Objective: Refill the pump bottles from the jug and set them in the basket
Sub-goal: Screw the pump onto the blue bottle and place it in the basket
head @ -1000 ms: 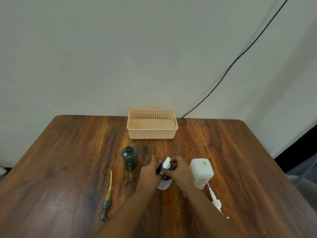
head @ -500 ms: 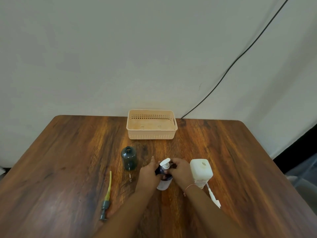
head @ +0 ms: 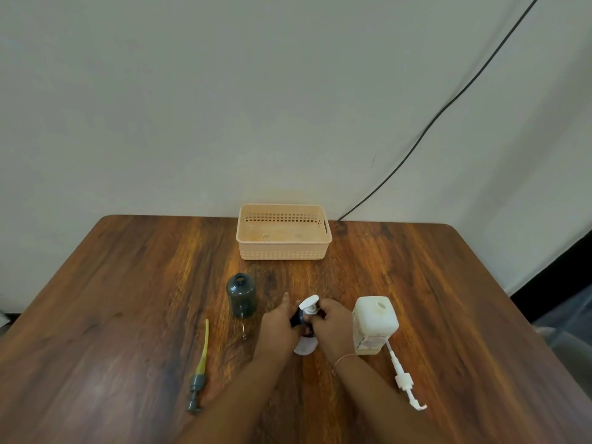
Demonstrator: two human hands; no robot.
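A small pump bottle [head: 305,345] with a white base and dark upper part stands at the table's middle, mostly hidden by my hands. My left hand [head: 278,325] wraps its body. My right hand [head: 331,326] grips its white pump head [head: 309,305] at the neck. To the left stands a dark open bottle [head: 241,295] without a pump. A white square jug [head: 373,325] stands uncapped just right of my right hand. The peach basket [head: 283,251] sits at the table's far edge with nothing in it.
A dark pump with a yellow tube [head: 200,368] lies on the table at the left. A white pump [head: 405,381] lies near the jug's base on the right. A black cable [head: 432,121] runs down the wall behind the wooden table [head: 128,283].
The white pump head has turned between my fingers and sits lower on the bottle. Both hands stay on the bottle. Nothing else moved.
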